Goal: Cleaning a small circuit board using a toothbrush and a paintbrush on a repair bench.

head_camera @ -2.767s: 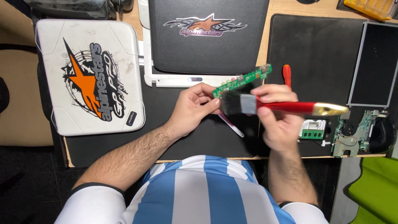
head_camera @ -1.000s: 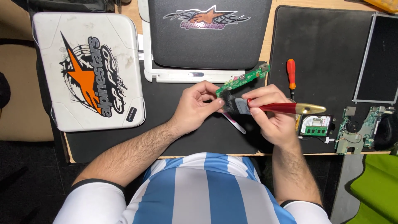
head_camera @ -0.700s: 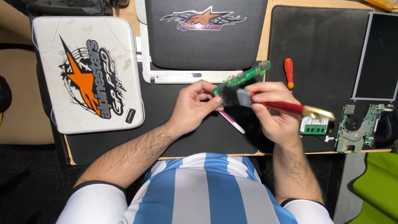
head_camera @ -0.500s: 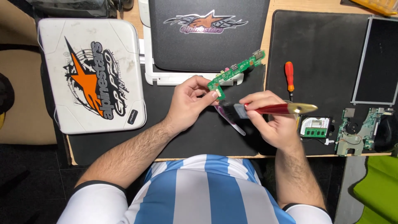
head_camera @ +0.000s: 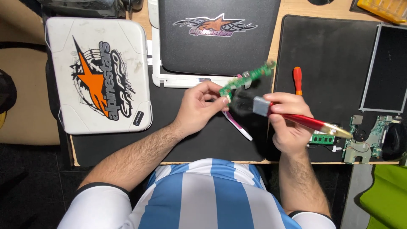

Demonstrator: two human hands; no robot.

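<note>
Near the middle of the frame, one narrow green circuit board (head_camera: 248, 78), pinched at its lower end by the fingers of the left hand (head_camera: 199, 108) and slanting up to the right. Just right of centre, the right hand (head_camera: 288, 127), wrapped around the red handle of one paintbrush (head_camera: 292, 116), dark bristles blurred and close against the board. Beneath the two hands, flat on the black mat (head_camera: 330, 46), one pink and white toothbrush (head_camera: 237, 125). At upper right, alone on the mat, one small screwdriver (head_camera: 298, 79) with a red-orange handle. At lower right, one green memory stick (head_camera: 324, 139) partly hidden under the brush handle, and beside it one larger bare circuit board (head_camera: 369, 138). Along the right edge, one dark screen panel (head_camera: 388, 74) in a grey frame. At top centre, one black laptop lid (head_camera: 218, 34) with a star sticker, lying over a white frame. At upper left, one white laptop case (head_camera: 99, 76) with an orange star. Wooden surface (head_camera: 296, 8) visible along the top edge.
</note>
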